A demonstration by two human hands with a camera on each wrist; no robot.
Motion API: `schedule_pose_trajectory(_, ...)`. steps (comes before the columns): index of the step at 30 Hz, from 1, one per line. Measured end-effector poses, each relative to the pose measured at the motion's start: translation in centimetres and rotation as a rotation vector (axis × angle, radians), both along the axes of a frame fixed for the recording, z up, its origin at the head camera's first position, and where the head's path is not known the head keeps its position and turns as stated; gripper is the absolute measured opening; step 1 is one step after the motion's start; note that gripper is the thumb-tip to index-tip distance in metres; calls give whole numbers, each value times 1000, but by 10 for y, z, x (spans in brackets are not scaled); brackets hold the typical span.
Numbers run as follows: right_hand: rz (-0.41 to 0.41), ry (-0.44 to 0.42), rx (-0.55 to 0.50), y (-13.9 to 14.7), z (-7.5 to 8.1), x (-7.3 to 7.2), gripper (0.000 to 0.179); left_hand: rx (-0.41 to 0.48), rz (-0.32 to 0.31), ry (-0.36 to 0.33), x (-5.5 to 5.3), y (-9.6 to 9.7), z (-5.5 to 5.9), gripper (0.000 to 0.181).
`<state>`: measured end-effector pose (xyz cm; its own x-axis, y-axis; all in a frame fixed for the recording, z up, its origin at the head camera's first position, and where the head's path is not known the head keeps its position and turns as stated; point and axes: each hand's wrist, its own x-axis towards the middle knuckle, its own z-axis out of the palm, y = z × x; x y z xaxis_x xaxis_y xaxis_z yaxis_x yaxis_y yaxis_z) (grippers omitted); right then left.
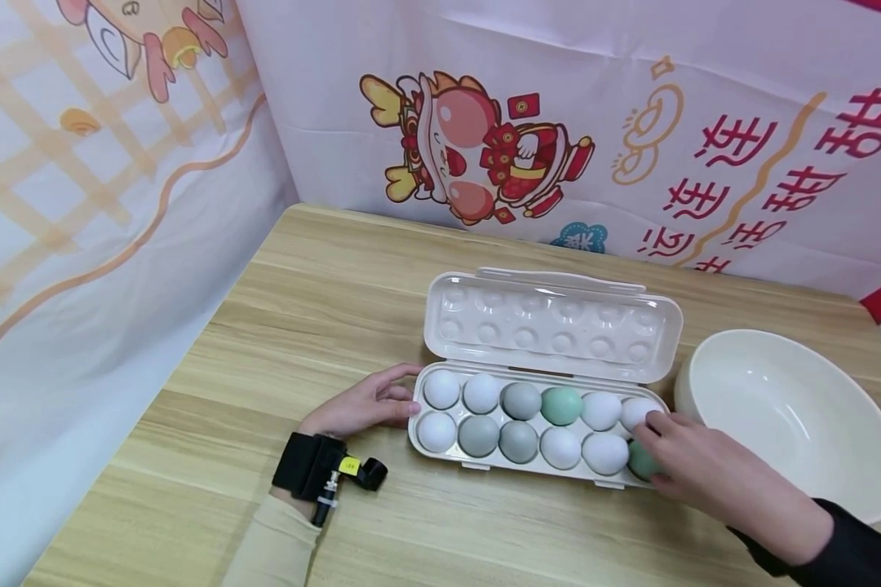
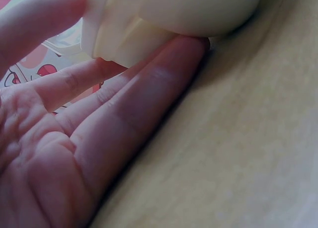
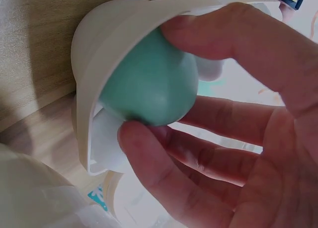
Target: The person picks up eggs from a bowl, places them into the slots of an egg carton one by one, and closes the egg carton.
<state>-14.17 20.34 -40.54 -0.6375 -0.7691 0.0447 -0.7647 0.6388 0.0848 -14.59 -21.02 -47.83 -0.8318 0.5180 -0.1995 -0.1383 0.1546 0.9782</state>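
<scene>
A white plastic egg carton [image 1: 540, 468] lies on the table with its lid [image 1: 554, 322] folded back. Its two rows hold white eggs [image 1: 441, 389], several grey eggs [image 1: 518, 442] and a light green egg [image 1: 561, 405]. My left hand [image 1: 363, 401] grips the carton's left end, thumb at the rim; the left wrist view shows fingers [image 2: 149, 89] reaching under it. At the right end, my right hand [image 1: 719, 469] pinches a darker green egg [image 3: 154, 84] between thumb and fingertips, in the front corner cup. The egg's lower part is hidden by the carton wall.
Close to the carton's right end stands a large cream bowl [image 1: 800, 416], partly behind my right hand. The wooden table [image 1: 323, 310] meets a printed cloth [image 1: 323, 114] at the back. Another cloth [image 1: 213, 236] hangs along the left edge.
</scene>
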Motion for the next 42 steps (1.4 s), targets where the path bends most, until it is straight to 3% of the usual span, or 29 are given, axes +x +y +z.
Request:
schedule_pose_trajectory(14,-33,57,-124,10,0,12,51,30,6,-14,0,7,1,54)
schedule_pose_trajectory(22,-64,49,-111,11,0,17,53,50,20,-34,2,9,-1,54)
schedule_pose_trajectory(34,-56,102,-197,7,-14,19,46,54,24,-31,3,7,0,53)
schedule_pose_trajectory(42,-56,115,-227,6,-14,22,42,45,26,-28,3,7,2,54)
